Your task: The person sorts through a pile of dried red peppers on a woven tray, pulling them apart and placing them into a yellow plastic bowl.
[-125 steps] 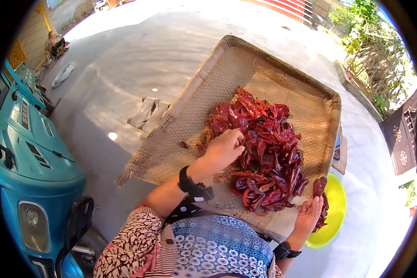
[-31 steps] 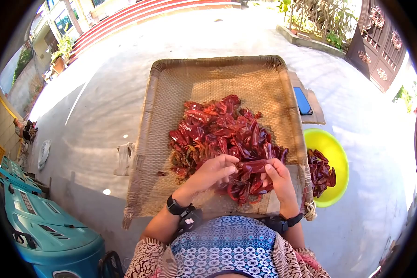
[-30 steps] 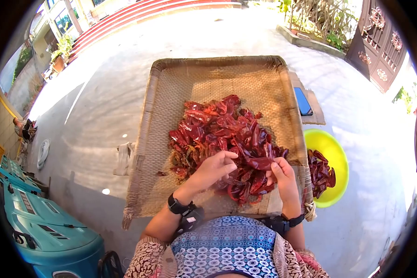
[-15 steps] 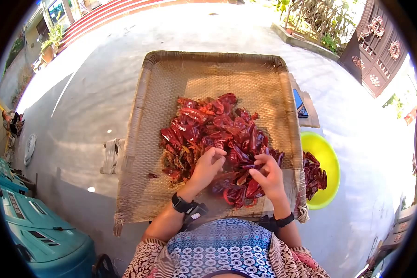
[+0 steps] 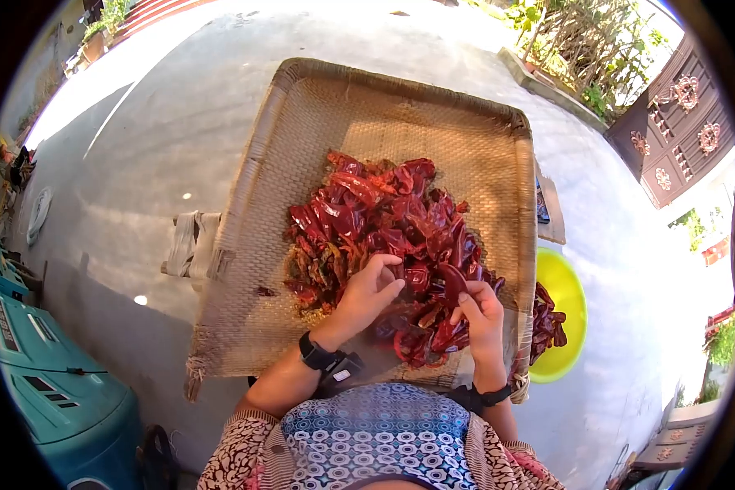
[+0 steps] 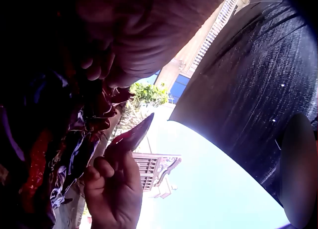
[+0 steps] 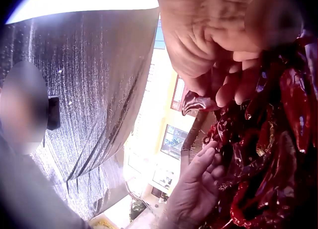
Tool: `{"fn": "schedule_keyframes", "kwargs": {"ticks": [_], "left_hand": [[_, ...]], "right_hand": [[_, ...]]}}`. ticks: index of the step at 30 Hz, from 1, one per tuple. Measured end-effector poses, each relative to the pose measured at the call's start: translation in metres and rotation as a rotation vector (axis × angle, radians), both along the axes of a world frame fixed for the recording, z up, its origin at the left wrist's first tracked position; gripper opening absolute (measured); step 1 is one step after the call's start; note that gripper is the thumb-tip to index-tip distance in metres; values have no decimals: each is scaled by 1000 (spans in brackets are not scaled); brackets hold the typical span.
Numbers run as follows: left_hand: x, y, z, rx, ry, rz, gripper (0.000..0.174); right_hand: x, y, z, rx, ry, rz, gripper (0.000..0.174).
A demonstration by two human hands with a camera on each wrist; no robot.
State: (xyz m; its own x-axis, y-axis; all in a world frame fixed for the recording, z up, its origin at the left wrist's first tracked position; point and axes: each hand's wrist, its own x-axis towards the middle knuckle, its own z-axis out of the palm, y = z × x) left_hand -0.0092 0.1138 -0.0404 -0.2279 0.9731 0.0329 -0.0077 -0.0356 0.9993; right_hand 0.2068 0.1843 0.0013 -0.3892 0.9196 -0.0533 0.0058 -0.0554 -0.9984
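Observation:
A heap of glossy dried red chili peppers (image 5: 384, 214) lies in a woven tray (image 5: 257, 163) before the person. My right hand (image 5: 483, 320) pinches one dried chili pepper (image 5: 452, 282) between thumb and fingers, over the heap's near right side. In the left wrist view this chili pepper (image 6: 133, 134) points upward from the fingertips. My left hand (image 5: 369, 296) hovers over the heap's near left side, thumb and forefinger slightly apart. Its fingers are loosely bent, with nothing visible between them; in the right wrist view, this left hand (image 7: 194, 184) is beside the peppers.
A yellow-green basin (image 5: 574, 314) with more chili peppers stands right of the tray. Behind it, a phone (image 5: 541, 202) lies on a board. A teal vehicle (image 5: 65, 400) is at the lower left. A cloth-wrapped support (image 5: 192, 245) shows at the tray's left edge.
Earlier, both hands were at one chili pepper; half a second ago they stood apart. Now my right hand holds a chili pepper upright. The head view has turned slightly, tilting the tray.

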Motion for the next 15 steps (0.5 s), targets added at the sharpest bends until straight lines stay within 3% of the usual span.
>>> {"fn": "schedule_keyframes", "kwargs": {"ticks": [3,6,8,11,13,15], "left_hand": [[1,-4,20,-64,258,5,39],[5,-1,3,38,421,99,42],[7,0,0,103,410,148,40],[6,1,-5,257,378,205,37],[1,0,-6,362,354,216,27],[-4,-9,5,278,91,159,23]], "right_hand": [[34,6,-4,-137,360,-142,11],[79,13,-6,-184,705,-221,14],[114,21,-25,-277,909,-372,21],[120,20,-22,-449,1025,-316,27],[101,15,-19,-341,771,-272,30],[71,9,-13,-205,538,-197,30]]}}
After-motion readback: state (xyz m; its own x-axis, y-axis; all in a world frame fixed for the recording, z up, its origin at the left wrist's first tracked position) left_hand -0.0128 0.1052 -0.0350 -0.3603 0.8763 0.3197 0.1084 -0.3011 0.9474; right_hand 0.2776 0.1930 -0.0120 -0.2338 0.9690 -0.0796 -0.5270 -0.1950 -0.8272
